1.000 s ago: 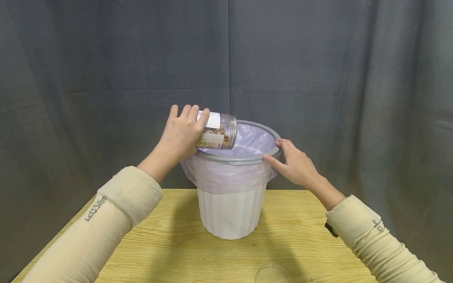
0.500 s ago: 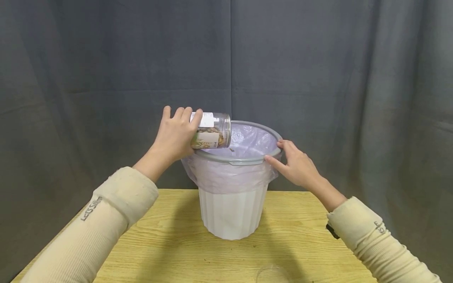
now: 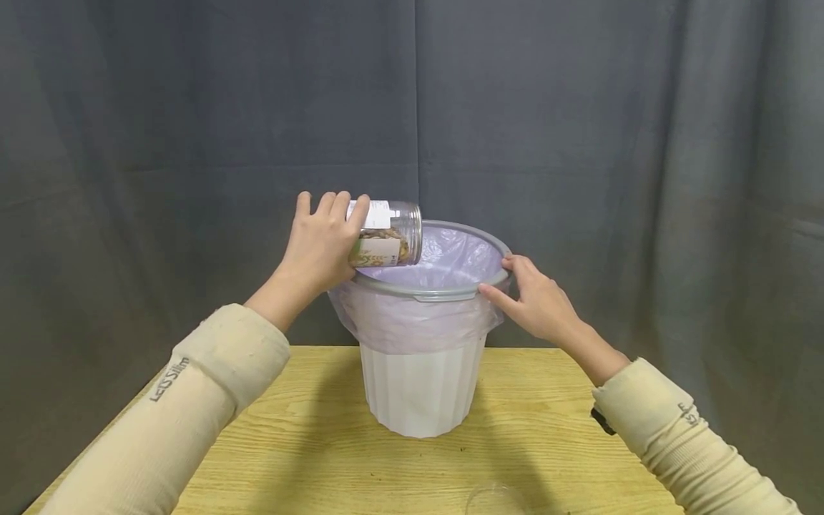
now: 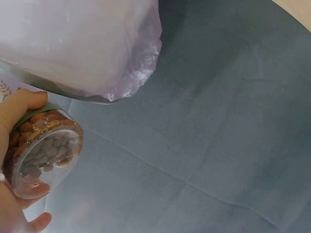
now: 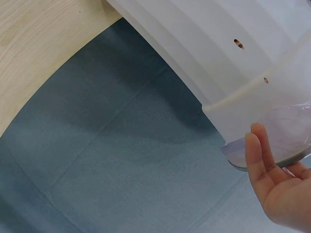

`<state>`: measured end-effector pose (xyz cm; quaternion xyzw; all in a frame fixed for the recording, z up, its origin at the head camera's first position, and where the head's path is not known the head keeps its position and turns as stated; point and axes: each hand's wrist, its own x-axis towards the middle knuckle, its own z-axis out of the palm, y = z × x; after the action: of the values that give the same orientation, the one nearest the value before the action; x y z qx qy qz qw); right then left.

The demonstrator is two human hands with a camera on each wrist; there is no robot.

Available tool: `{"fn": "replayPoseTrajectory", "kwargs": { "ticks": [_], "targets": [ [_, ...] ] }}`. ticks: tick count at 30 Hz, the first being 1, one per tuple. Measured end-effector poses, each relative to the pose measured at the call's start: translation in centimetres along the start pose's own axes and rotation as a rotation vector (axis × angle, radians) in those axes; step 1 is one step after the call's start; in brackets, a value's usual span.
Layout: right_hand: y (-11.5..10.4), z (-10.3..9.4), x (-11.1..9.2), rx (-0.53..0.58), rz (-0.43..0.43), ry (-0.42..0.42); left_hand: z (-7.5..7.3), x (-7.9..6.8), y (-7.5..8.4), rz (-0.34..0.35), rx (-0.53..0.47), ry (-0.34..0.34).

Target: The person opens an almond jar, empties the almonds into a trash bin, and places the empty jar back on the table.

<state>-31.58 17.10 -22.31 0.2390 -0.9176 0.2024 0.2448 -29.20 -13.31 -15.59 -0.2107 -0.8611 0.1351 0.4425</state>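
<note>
My left hand (image 3: 318, 243) grips a clear jar (image 3: 404, 236) with paper labels, tipped on its side over the bin's left rim. Its open mouth points right, above the inside of the bin. Through the jar's bottom, the left wrist view shows brown nuts (image 4: 53, 150) and other small pieces. A white ribbed trash can (image 3: 421, 390) stands upright on the table, lined with a pale purple bag (image 3: 418, 322) beneath a grey ring (image 3: 447, 293). At the right side of that ring, my right hand (image 3: 541, 297) holds the rim, its fingers (image 5: 257, 145) against the outside.
A clear round lid (image 3: 496, 498) lies at the front of the wooden table (image 3: 290, 429). Small dark crumbs (image 3: 462, 449) are scattered before the trash can. A grey curtain (image 3: 257, 107) hangs behind the table.
The jar has shifted slightly left from a second ago, then risen a little. A small piece near its mouth half a second ago is no longer visible. My right hand stays on the rim.
</note>
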Motion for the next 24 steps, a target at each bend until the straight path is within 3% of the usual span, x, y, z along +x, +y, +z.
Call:
{"fn": "replayPoseTrajectory", "kwargs": {
  "ticks": [5,24],
  "targets": [
    [-0.24,0.01,-0.09,-0.001,-0.005,0.004,0.03,0.33,0.50,0.034,0.021,0.041],
    [-0.27,0.12,-0.17,0.001,-0.009,0.031,0.13,0.48,1.03,0.075,0.076,0.044]
  ]
}}
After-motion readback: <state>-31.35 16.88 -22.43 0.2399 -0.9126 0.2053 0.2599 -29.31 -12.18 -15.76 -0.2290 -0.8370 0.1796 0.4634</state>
